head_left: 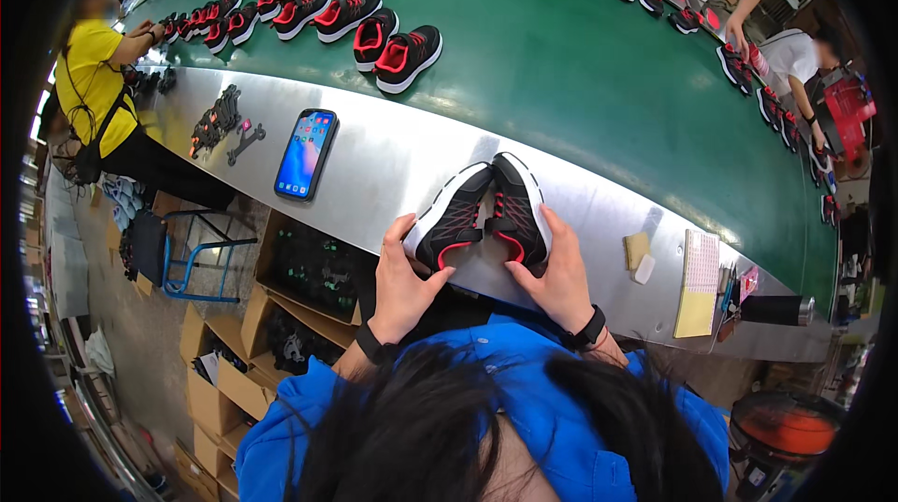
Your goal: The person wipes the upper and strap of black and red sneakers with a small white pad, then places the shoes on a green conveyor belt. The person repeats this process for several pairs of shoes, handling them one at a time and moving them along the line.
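Observation:
A pair of black sneakers with red lining and white soles is in front of me at the metal ledge, toes pointing away and almost meeting. My left hand (404, 279) grips the left sneaker (451, 218) by its heel, thumb at the collar and fingers along the outer side. Around the heel of the right sneaker (519, 212) my right hand (558, 270) is closed in the same way. Each wrist wears a black band. A phone (306, 154) with its screen lit lies left of the shoes on the ledge (374, 165).
Matching sneakers (409, 59) stand in rows on the green belt (543, 62). Black plastic pieces (217, 123) lie beyond the phone. To the right are a sponge (637, 250), a notepad (698, 282) and a black bottle (776, 309). Cardboard boxes (217, 399) stand below; co-workers surround the belt.

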Motion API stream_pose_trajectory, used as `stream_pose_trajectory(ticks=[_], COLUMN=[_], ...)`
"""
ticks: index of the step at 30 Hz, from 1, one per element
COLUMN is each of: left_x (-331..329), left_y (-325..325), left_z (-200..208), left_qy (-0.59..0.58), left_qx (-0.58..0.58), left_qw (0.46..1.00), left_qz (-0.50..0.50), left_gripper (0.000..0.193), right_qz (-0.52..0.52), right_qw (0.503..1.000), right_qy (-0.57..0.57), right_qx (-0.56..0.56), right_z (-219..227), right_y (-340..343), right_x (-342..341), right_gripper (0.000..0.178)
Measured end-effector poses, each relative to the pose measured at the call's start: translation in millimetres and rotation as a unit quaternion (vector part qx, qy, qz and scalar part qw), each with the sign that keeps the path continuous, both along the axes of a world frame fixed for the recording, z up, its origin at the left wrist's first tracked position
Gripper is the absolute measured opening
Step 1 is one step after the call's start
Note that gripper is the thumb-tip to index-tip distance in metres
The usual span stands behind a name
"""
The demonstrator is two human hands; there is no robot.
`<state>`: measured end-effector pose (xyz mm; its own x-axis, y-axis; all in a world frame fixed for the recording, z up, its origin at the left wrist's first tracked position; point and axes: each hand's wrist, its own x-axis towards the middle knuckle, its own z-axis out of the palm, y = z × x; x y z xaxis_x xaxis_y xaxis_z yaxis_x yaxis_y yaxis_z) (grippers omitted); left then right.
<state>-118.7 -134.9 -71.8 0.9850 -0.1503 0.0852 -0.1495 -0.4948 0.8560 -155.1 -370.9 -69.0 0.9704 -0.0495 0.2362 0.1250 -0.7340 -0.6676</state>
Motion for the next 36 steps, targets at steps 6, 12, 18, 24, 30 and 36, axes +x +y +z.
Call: stream_pose_trajectory(ticks=[6, 12, 18, 24, 30, 36], left_x=[14.2, 24.6, 20.5, 8.0, -1.2, 4.8], left_y=[-5.1, -15.1, -21.8, -24.9, -53.1, -76.1], left_z=[-0.8, 20.7, 4.6, -0.8, 43.0, 13.2], left_qy=[0.136, 0.296, 0.215, -0.046, -0.067, -0.136], left_qx=[-0.237, -0.45, -0.329, 0.129, 0.3, 0.31], left_qw=[0.962, 0.835, 0.909, 0.99, 0.942, 0.931], left_qz=[-0.017, -0.117, -0.134, -0.032, -0.134, -0.133], left_gripper=[0.086, 0.06, 0.064, 0.078, 0.073, 0.048], right_qz=[-0.027, 0.065, 0.049, 0.019, -0.008, -0.026], right_qw=[0.95, 0.748, 0.851, 0.973, 0.985, 0.989], right_qy=[0.105, 0.213, 0.241, 0.162, 0.116, 0.09], right_qx=[0.293, 0.625, 0.464, 0.164, 0.129, 0.114], right_z=[-12.9, 11.5, -5.6, -22.4, -32.0, -33.0], right_y=[-12.1, -12.6, -22.8, -30.7, -31.8, -28.3], right_x=[0.5, 11.5, 10.5, -2.8, -8.2, -6.5], right_gripper=[0.085, 0.067, 0.057, 0.038, 0.029, 0.027])
